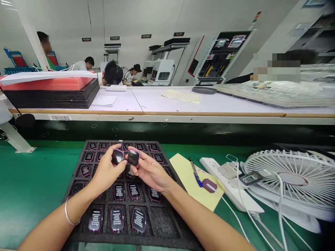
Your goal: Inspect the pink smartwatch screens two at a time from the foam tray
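My left hand [108, 169] is closed on a smartwatch body [118, 156] with a dark glossy screen and a purple frame. A similar smartwatch body [133, 158] is gripped in the fingers of my right hand [151, 170], close beside the first one. Both are raised above a black foam tray [163, 221]. Rows of compartments in the tray hold several more purple-framed watch bodies, many with white text lit on their screens, such as the watch in the front row [117, 219]. My forearms and hands hide parts of the tray.
To the right lie yellow paper [180, 165], a blue pen [195, 172], a purple charger-like piece [209, 185] on a white cable, a power strip [231, 188] and a white fan [290, 181]. Beyond, a raised shelf [146, 99] carries stacked foam [49, 92]. Several people sit behind it.
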Demonstrator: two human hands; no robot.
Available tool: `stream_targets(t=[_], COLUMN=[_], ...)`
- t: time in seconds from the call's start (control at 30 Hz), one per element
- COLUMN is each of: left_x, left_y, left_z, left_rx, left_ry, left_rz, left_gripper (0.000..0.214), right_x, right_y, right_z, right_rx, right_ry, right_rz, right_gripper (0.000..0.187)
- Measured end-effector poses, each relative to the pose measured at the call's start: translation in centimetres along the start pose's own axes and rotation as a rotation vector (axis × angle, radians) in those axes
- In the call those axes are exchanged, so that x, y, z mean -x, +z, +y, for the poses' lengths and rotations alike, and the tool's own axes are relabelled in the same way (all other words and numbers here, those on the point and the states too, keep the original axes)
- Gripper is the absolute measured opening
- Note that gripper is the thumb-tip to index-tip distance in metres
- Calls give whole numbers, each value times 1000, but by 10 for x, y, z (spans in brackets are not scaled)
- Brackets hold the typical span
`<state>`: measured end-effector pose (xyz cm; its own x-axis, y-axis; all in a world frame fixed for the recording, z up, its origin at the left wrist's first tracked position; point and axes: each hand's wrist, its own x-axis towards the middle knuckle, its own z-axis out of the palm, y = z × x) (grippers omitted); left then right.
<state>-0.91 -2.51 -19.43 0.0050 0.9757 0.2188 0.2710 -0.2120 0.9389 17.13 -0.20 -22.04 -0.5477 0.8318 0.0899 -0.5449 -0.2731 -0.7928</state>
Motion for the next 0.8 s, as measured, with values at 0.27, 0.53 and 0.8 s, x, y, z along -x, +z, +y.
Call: stream_targets(t=[0.27, 0.53, 0.8], left_x=[-7, -5, -7], left_y=[-1, 1, -2], left_z=[-1, -1, -1], left_rx=[-23, -13, 41], left_ry=[-6, -11, -39], left_rz=[26, 39, 108], left_gripper=[53, 53, 55], right_x=[-1, 0, -2], right_y=[-1, -3, -5], right_z=[3, 5, 2], right_rx=[-79, -84, -104], right_ry=[28, 34, -18], right_rz=[-24, -48, 18], right_gripper=[46, 46, 48])
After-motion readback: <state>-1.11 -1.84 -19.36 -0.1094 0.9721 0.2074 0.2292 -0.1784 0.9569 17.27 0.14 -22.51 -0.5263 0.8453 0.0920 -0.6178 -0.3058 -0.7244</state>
